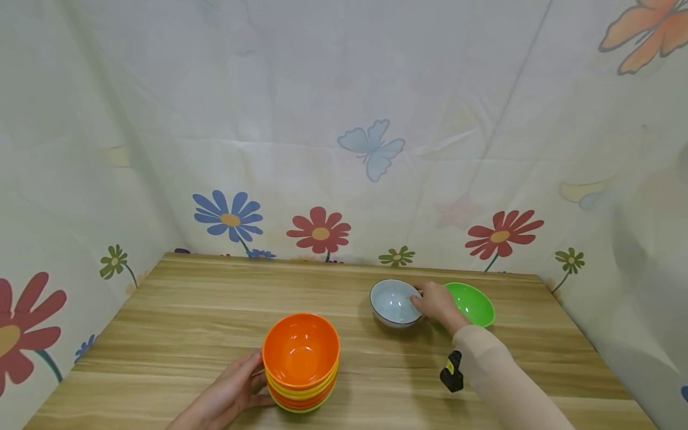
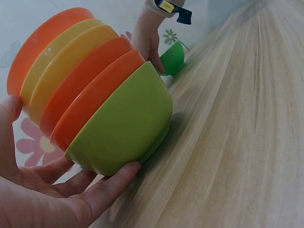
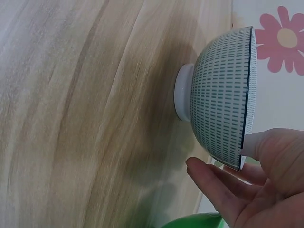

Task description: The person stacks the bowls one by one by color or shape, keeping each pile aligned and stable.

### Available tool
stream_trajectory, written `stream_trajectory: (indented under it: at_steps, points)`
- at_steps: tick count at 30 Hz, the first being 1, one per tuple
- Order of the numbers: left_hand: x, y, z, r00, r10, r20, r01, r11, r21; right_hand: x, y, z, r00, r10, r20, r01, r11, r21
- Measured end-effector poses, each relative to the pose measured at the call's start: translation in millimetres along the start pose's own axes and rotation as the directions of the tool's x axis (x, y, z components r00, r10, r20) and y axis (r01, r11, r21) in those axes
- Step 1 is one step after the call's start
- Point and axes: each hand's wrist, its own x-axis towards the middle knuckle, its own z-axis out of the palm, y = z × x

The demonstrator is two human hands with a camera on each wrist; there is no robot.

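A stack of several nested bowls [image 1: 302, 352], orange on top, then yellow and orange with a light green one lowest, stands at the near middle of the table. My left hand [image 1: 233, 385] grips its left side; in the left wrist view the thumb lies against the top orange bowl [image 2: 35, 52] and the fingers curve round the light green bowl [image 2: 128, 118]. Farther right, my right hand [image 1: 436, 303] pinches the rim of a pale patterned bowl [image 1: 395, 303]. The right wrist view shows its dashed outside, dark rim and white foot, thumb at the rim and fingers beneath.
Just right of the right hand, a bright green bowl [image 1: 473, 304] sits on the table, partly hidden by the hand. The wood-grain table [image 1: 215, 304] meets a flower-printed curtain [image 1: 322, 149] behind. A black device [image 1: 452, 373] hangs by the right sleeve.
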Motion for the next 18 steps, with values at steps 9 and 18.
stream_trajectory:
  at_steps: [9,18]
  points:
    - [0.2,0.1,0.4,1.000,-0.011,-0.004,0.011,1.000,0.009,-0.2,1.2,4.1,0.999,0.031,-0.019,-0.031,0.999,0.033]
    - [0.8,-0.6,-0.5,1.000,0.003,0.007,-0.003,1.000,0.006,-0.2,0.2,7.3,0.997,0.042,-0.063,-0.038,0.997,0.070]
